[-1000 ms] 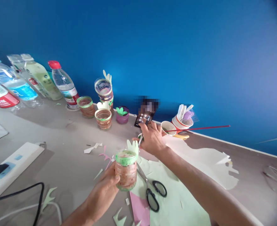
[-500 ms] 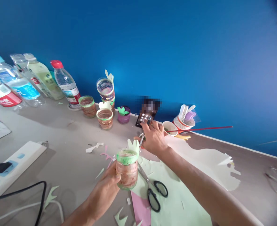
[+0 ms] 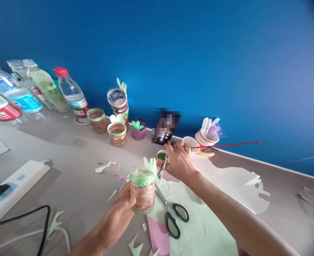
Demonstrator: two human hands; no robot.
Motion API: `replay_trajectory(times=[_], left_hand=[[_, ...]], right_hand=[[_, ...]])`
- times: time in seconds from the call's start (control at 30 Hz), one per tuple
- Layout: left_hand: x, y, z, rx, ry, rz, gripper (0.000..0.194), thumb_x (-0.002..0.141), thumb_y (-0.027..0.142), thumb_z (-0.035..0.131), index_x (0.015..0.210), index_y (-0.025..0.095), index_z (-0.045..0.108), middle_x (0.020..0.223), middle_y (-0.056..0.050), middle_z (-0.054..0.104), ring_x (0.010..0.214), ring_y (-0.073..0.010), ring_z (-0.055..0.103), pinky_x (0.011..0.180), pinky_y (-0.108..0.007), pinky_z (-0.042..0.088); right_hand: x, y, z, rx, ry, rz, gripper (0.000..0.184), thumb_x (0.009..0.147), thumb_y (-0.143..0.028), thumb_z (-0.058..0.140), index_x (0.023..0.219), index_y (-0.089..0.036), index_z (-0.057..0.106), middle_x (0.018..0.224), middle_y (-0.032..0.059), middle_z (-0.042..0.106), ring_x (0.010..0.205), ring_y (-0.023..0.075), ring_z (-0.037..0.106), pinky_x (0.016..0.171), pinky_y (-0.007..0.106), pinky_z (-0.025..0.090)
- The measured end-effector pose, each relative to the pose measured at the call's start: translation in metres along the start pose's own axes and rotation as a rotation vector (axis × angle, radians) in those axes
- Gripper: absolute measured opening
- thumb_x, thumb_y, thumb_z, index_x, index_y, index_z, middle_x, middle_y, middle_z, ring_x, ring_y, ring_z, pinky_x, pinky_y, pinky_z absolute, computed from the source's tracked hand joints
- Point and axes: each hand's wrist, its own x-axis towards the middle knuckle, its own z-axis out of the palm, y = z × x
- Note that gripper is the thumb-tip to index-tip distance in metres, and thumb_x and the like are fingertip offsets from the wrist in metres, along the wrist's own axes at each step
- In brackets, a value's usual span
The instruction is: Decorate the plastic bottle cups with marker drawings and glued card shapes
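Note:
My left hand [image 3: 119, 208] is wrapped round a small clear cup [image 3: 142, 195] painted brown, with a green rim and a pale green paper cutout [image 3: 150, 166] standing at its edge. The cup is upright above the table. In my right hand [image 3: 180, 158] is a pen [image 3: 163, 168], slanting down toward me between the fingers. Just left of that hand stands a small paint cup [image 3: 161, 155] with green inside, partly covered by the pen. Behind the fingers leans a phone [image 3: 164, 129], its upper part blurred out. Black-handled scissors [image 3: 170, 215] lie open on pale green paper [image 3: 199, 227].
Painted cups [image 3: 116, 134] and a purple cup [image 3: 139, 131] stand along the blue wall. Bottles [image 3: 75, 99] are at the left, above a power strip [image 3: 15, 188]. Stacked paper cups [image 3: 206, 138] and a red stick [image 3: 228, 144] sit right. Paper scraps [image 3: 105, 166] are scattered about.
My right hand has drawn back slightly from the phone with the pen, which now shows more fully. The green paint cup has come into sight beside it. The left hand keeps its hold.

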Motion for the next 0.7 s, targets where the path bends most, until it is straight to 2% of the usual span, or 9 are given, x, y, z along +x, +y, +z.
replay_trajectory(times=[0.23, 0.43, 0.7], left_hand=[[0.0004, 0.0003, 0.0006, 0.004, -0.006, -0.002, 0.039, 0.086, 0.036, 0.064, 0.122, 0.021, 0.068, 0.114, -0.009, 0.07, 0.104, -0.0254, 0.057, 0.087, -0.035, 0.04], [-0.0007, -0.0019, -0.0021, 0.005, -0.011, -0.007, 0.04, 0.087, 0.035, 0.062, 0.125, 0.022, 0.066, 0.122, -0.011, 0.068, 0.111, -0.0276, 0.056, 0.092, -0.037, 0.04], [-0.0007, -0.0007, -0.0012, 0.013, 0.01, -0.01, 0.041, 0.086, 0.037, 0.063, 0.125, 0.022, 0.066, 0.117, -0.01, 0.069, 0.108, -0.0258, 0.057, 0.091, -0.036, 0.041]], right_hand=[[-0.0021, 0.001, 0.0015, -0.002, 0.008, -0.018, 0.047, 0.086, -0.055, 0.057, 0.113, -0.017, 0.062, 0.12, 0.0165, 0.064, 0.113, 0.0332, 0.045, 0.093, 0.043, 0.027], [-0.0031, 0.0025, 0.0032, -0.016, 0.008, -0.035, 0.049, 0.086, -0.055, 0.057, 0.113, -0.015, 0.061, 0.121, 0.0177, 0.064, 0.112, 0.0335, 0.046, 0.094, 0.044, 0.027], [0.0003, 0.0008, 0.0031, -0.011, 0.011, -0.046, 0.046, 0.087, -0.051, 0.057, 0.115, -0.015, 0.061, 0.123, 0.0184, 0.062, 0.112, 0.0335, 0.047, 0.094, 0.043, 0.027]])
